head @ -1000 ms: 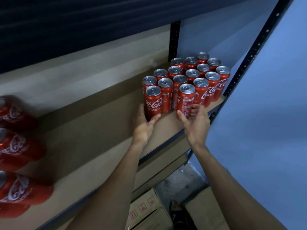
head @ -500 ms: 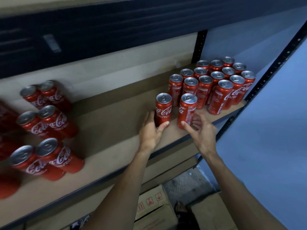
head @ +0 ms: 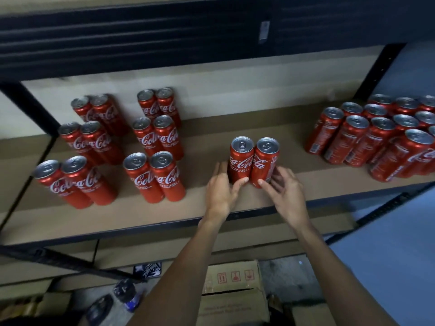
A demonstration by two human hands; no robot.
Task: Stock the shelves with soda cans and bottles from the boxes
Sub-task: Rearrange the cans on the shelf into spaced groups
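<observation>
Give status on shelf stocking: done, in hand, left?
Done: paired cans stand at shelf left, a packed cluster at right. In hand: left hand grips the left can, right hand the right can, both standing mid-shelf. Left: a cardboard box sits below; contents unseen.

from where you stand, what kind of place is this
Likely a stockroom or shop back room: a metal-framed shelf with board decks, grouped red soda cans, and a cardboard carton on the floor below. The left hand and right hand each grip one of the middle pair.
</observation>
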